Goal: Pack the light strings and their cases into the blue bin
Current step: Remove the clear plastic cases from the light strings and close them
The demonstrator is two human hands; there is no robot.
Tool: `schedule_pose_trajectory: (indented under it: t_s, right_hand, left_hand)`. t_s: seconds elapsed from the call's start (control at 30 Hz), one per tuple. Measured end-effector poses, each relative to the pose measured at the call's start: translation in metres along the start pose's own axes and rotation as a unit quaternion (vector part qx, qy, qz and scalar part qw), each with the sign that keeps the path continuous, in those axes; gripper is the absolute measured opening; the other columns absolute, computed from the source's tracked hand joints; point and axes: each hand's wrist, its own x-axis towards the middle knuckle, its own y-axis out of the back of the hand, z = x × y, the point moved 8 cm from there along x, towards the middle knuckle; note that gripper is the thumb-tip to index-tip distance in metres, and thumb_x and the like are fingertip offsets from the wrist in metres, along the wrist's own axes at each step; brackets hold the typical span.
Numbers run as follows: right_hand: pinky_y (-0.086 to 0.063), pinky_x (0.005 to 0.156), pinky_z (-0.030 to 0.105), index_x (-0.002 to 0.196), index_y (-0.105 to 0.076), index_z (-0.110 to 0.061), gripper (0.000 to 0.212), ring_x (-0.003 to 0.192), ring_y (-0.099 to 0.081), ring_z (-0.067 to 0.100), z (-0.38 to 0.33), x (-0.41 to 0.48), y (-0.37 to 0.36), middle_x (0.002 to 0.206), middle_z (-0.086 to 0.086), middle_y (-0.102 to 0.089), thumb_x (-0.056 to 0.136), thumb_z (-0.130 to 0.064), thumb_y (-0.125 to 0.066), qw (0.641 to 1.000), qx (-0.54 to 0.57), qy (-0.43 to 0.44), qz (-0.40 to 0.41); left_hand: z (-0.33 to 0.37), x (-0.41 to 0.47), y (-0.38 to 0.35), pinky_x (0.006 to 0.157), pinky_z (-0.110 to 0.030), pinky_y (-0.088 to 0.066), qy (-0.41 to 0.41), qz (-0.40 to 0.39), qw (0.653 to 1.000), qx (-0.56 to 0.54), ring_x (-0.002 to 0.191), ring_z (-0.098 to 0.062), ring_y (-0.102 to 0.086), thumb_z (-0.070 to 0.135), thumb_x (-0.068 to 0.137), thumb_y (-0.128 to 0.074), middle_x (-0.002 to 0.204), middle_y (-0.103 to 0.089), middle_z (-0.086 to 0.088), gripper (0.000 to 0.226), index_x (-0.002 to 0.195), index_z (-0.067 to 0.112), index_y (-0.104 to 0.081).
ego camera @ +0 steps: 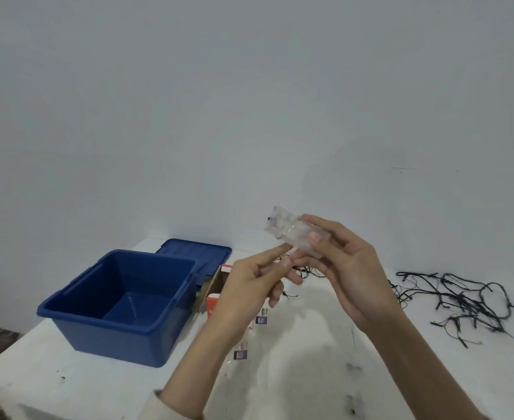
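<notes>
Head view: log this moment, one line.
right hand: holds clear case; left hand: at case's lower end; blue bin: empty; light string: loose on table

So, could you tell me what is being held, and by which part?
The right hand grips the clear light case by its near end; the left hand pinches at its lower corner.

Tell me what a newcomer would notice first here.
Mid-frame, the right hand holds a clear case above the table while the left hand pinches its lower end. An open blue bin sits empty at left; a tangle of dark light strings lies at right.
</notes>
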Motion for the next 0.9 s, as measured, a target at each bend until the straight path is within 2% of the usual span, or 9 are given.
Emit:
schedule_pose_trajectory:
  t_s: [0.1, 0.2, 0.37, 0.5, 0.57, 0.67, 0.73, 0.8, 0.9]
  right_hand:
    - [-0.055, 0.070, 0.021, 0.106, -0.067, -0.018, 0.022, 0.068, -0.069, 0.020, -0.011, 0.002, 0.007, 0.077, 0.007, -0.072, 0.089, -0.008, -0.058, 0.993, -0.101, 0.052, 0.043]
    - [-0.050, 0.067, 0.013, 0.103, -0.067, -0.026, 0.025, 0.068, -0.069, 0.016, -0.027, 0.004, 0.010, 0.082, 0.012, -0.069, 0.090, -0.006, -0.059, 0.965, -0.217, 0.121, 0.080]
    - [-0.044, 0.062, 0.007, 0.099, -0.065, -0.027, 0.025, 0.064, -0.066, 0.011, -0.038, 0.008, 0.012, 0.082, 0.006, -0.066, 0.089, -0.005, -0.059, 0.933, -0.322, 0.150, 0.050]
    - [-0.048, 0.064, 0.012, 0.095, -0.067, -0.027, 0.023, 0.061, -0.065, 0.014, -0.033, 0.008, 0.015, 0.079, 0.019, -0.064, 0.088, -0.006, -0.061, 0.942, -0.320, 0.100, 0.003]
    - [-0.050, 0.065, 0.017, 0.094, -0.068, -0.024, 0.022, 0.061, -0.064, 0.015, -0.028, 0.006, 0.013, 0.082, 0.022, -0.065, 0.088, -0.004, -0.060, 0.953, -0.296, 0.063, -0.032]
    - [-0.048, 0.065, 0.022, 0.093, -0.067, -0.024, 0.021, 0.061, -0.059, 0.017, -0.022, 0.003, 0.009, 0.076, 0.019, -0.065, 0.089, -0.005, -0.059, 0.956, -0.276, 0.025, -0.092]
    - [-0.047, 0.066, 0.022, 0.095, -0.065, -0.022, 0.017, 0.061, -0.057, 0.018, -0.022, 0.000, 0.007, 0.070, 0.010, -0.064, 0.088, -0.007, -0.061, 0.958, -0.259, 0.016, -0.120]
    - [-0.048, 0.064, 0.025, 0.100, -0.063, -0.019, 0.020, 0.062, -0.059, 0.022, -0.025, 0.000, 0.007, 0.078, 0.005, -0.066, 0.083, -0.009, -0.064, 0.968, -0.214, 0.022, -0.127]
    - [-0.048, 0.060, 0.029, 0.113, -0.056, -0.027, 0.038, 0.062, -0.060, 0.027, -0.028, 0.000, 0.006, 0.089, 0.009, -0.066, 0.079, -0.009, -0.061, 0.978, -0.156, 0.032, -0.131]
  left_hand:
    - [0.003, -0.004, -0.001, 0.048, -0.019, -0.045, 0.004, -0.011, 0.994, 0.111, 0.042, -0.006, -0.049, 0.011, 0.094, -0.052, 0.071, -0.070, -0.003, 0.031, 0.124, 0.015, -0.057]
    - [0.015, -0.009, -0.002, 0.055, -0.028, -0.052, -0.019, -0.010, 0.961, 0.275, 0.045, -0.006, -0.054, 0.016, 0.095, -0.051, 0.074, -0.070, 0.003, 0.026, 0.117, 0.016, -0.064]
    - [0.068, -0.018, -0.008, 0.069, -0.036, -0.053, -0.154, 0.019, 0.839, 0.522, 0.063, -0.015, -0.063, 0.035, 0.098, -0.038, 0.079, -0.069, 0.007, 0.035, 0.099, 0.018, -0.068]
    - [0.111, -0.020, -0.017, 0.061, -0.040, -0.052, -0.307, 0.038, 0.796, 0.521, 0.064, -0.018, -0.062, 0.043, 0.089, -0.035, 0.070, -0.068, 0.006, 0.043, 0.088, 0.017, -0.069]
    - [0.119, -0.012, -0.020, 0.060, -0.041, -0.051, -0.334, 0.034, 0.786, 0.519, 0.064, -0.019, -0.061, 0.040, 0.090, -0.038, 0.071, -0.065, 0.006, 0.039, 0.088, 0.017, -0.069]
    - [0.120, 0.006, -0.020, 0.065, -0.035, -0.048, -0.324, 0.014, 0.795, 0.512, 0.068, -0.014, -0.057, 0.036, 0.090, -0.045, 0.076, -0.062, 0.005, 0.031, 0.093, 0.019, -0.070]
    - [0.117, 0.017, -0.019, 0.064, -0.021, -0.041, -0.303, -0.009, 0.816, 0.492, 0.065, -0.004, -0.051, 0.032, 0.092, -0.051, 0.075, -0.061, 0.007, 0.023, 0.093, 0.020, -0.071]
    - [0.111, 0.026, -0.015, 0.058, -0.011, -0.034, -0.267, -0.025, 0.854, 0.445, 0.059, -0.002, -0.047, 0.027, 0.092, -0.056, 0.070, -0.062, 0.008, 0.018, 0.091, 0.019, -0.072]
    - [0.090, 0.036, -0.006, 0.051, -0.015, -0.029, -0.182, -0.055, 0.931, 0.313, 0.050, -0.007, -0.037, 0.028, 0.091, -0.058, 0.062, -0.057, 0.007, 0.019, 0.085, 0.020, -0.074]
